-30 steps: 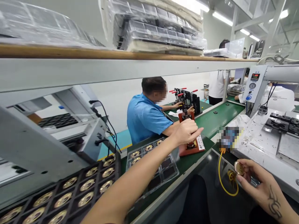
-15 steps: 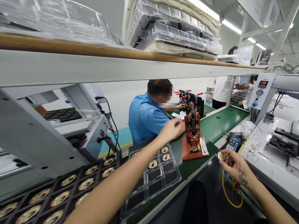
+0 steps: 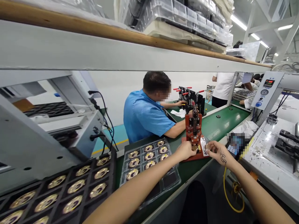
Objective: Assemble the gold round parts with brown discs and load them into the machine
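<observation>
My left hand reaches to the base of the small red hand press, its fingertips pinching a round gold part seated there. Just right of the press base, my right hand holds another round gold part between thumb and fingers. The press lever stands upright. A clear tray partly filled with gold parts lies under my left forearm. A black tray full of gold parts sits at the lower left.
A person in a blue shirt sits across the green belt, working at clamps with red handles. A control box with a red display and a white bench stand at right. A yellow cable hangs below. The shelf overhead carries stacked trays.
Both hands have come together at the press base. My left hand dropped from beside the lever to the part in the fixture, and my right hand carried its gold part up and left.
</observation>
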`<action>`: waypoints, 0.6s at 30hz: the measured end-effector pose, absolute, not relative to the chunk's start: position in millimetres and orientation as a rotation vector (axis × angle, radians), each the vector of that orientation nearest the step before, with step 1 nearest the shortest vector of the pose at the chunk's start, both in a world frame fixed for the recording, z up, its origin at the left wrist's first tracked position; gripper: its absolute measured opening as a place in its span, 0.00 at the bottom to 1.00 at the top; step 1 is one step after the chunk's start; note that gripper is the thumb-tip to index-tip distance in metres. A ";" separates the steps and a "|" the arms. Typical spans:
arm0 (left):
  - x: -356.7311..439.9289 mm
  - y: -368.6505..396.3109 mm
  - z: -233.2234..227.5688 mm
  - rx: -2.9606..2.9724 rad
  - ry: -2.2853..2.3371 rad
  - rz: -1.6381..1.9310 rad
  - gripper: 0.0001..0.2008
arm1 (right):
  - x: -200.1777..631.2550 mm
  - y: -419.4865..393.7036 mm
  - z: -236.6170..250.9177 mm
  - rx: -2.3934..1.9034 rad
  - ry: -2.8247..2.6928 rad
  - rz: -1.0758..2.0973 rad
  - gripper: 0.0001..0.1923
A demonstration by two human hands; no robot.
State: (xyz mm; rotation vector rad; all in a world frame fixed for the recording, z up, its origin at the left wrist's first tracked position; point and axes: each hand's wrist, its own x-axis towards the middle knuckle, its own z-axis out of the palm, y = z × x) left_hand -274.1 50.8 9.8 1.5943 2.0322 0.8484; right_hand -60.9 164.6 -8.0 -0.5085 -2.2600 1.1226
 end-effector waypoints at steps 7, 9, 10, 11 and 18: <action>-294.0 -16.8 38.9 1.581 1.966 0.937 0.12 | -106.4 179.0 -22.8 -0.421 -2.387 1.168 0.09; -301.8 -39.3 53.1 1.482 1.902 1.052 0.14 | -120.8 179.4 -21.8 -0.399 -2.410 1.161 0.09; -304.7 -48.9 59.3 1.397 1.847 1.113 0.16 | -126.6 178.8 -20.8 -0.388 -2.421 1.158 0.10; -306.9 -57.1 64.3 1.301 1.781 1.167 0.17 | -131.2 177.5 -19.8 -0.377 -2.431 1.155 0.11; -311.8 -99.7 72.6 1.013 1.597 1.448 0.22 | -120.1 175.1 -5.0 -0.374 -2.442 1.076 0.12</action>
